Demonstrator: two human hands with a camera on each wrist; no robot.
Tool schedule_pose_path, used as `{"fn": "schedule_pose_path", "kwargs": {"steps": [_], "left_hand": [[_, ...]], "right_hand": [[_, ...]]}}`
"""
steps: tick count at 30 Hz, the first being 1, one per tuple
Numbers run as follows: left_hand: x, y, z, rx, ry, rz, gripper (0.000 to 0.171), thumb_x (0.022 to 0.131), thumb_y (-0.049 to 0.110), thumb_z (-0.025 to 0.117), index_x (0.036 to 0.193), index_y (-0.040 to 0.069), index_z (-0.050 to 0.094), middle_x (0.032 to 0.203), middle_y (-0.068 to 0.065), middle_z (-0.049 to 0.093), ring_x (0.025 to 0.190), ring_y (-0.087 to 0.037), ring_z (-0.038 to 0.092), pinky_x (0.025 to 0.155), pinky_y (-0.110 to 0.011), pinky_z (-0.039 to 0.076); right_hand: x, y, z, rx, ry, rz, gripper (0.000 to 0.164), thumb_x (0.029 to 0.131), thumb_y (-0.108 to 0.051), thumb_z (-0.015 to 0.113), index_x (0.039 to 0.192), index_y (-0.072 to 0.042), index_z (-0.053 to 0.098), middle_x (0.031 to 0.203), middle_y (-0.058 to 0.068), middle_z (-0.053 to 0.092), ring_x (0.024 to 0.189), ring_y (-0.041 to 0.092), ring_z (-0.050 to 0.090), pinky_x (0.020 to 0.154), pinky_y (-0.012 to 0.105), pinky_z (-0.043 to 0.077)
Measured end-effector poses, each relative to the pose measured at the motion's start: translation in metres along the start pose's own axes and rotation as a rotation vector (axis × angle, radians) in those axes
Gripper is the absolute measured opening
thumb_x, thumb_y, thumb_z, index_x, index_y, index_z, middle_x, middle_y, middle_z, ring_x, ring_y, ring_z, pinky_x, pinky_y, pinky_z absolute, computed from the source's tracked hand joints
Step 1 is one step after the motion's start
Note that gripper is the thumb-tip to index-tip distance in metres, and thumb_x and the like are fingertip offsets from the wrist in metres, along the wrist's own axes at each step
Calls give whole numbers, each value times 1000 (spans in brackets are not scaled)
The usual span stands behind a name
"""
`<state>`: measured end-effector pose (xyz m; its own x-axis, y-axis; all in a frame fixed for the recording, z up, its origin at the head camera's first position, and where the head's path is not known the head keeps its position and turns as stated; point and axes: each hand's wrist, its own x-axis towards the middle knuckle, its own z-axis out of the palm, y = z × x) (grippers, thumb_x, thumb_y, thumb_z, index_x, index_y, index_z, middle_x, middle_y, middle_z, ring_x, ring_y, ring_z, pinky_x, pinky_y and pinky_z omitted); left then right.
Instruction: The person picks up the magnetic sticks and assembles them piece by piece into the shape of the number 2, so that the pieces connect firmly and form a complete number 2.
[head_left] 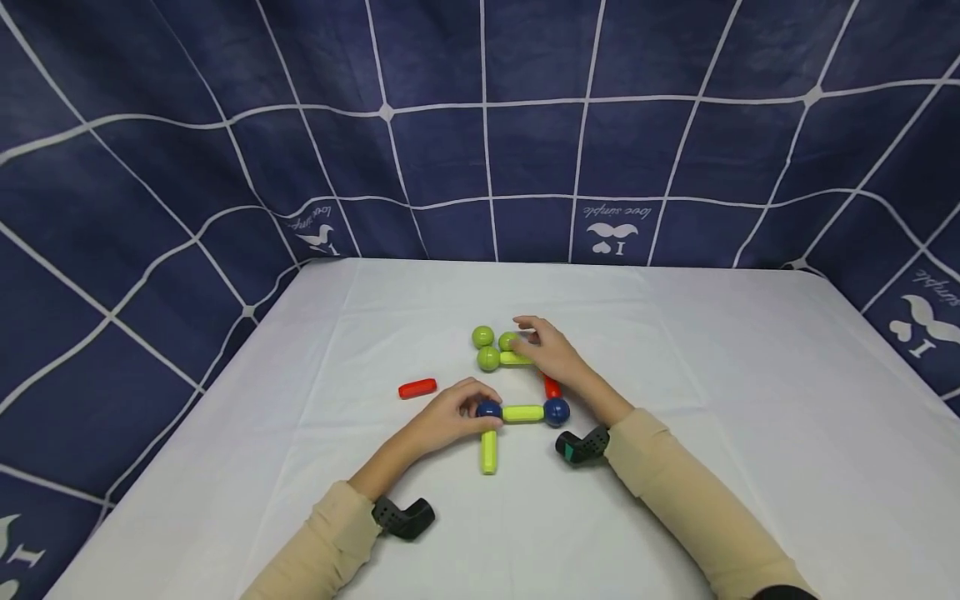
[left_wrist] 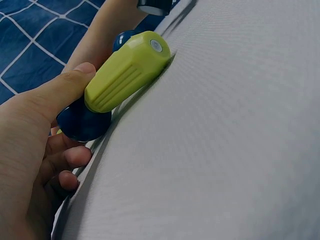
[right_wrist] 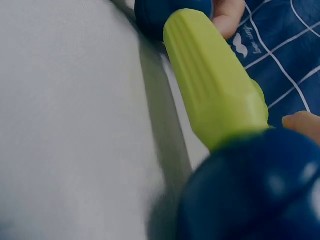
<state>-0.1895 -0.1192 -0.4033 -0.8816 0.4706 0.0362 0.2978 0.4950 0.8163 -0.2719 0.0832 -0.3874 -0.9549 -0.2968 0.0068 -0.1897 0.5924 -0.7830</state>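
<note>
My left hand grips a dark blue ball between thumb and curled fingers. A yellow-green rod extends from this ball toward the near side, its round end facing the left wrist camera. Another yellow-green rod joins it to a second blue ball, large in the right wrist view. From there a red rod runs back beneath my right hand. That hand's fingers are loosely bent, thumb overlapping a green ball and close over a yellow-green rod. The red rod's far end is hidden.
Two more green balls, one farther back and one nearer, sit left of the right hand. A loose red rod lies beyond the left hand. The white-covered table meets a navy checked curtain behind.
</note>
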Motion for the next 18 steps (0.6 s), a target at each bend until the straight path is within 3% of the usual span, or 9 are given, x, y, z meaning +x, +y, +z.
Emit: {"fn": "schedule_pose_path", "kwargs": {"steps": [3,7,14,18], "left_hand": [[0,0,0,0,0,-4,30,78,36,69,104,21,61,91,4,54,73,-12,46,63,-21,39],[1,1,2,8,-3,-15,30,78,36,69,104,22,61,91,5,53,73,-11,46,63,-21,39],[1,1,2,17,4,-14,30,78,36,69,103,22,61,93,6,54,73,-11,47,63,-21,39],[0,0,1,20,14,-4,30,79,36,69,103,22,62,93,6,55,73,-11,46,63,-21,39]], "right_hand": [[1,-4,4,-72,-4,-21,46,88,-37,53,129,-16,49,129,8,53,116,26,51,96,45,41],[0,-4,6,-108,49,-19,40,87,-37,56,121,-16,56,119,8,60,108,24,56,92,44,43],[-10,0,6,61,166,-45,43,86,-40,58,121,-16,56,120,8,59,108,24,53,90,42,43],[-22,0,5,103,210,-117,40,86,-38,59,119,-16,57,118,7,59,109,23,52,92,43,41]]}}
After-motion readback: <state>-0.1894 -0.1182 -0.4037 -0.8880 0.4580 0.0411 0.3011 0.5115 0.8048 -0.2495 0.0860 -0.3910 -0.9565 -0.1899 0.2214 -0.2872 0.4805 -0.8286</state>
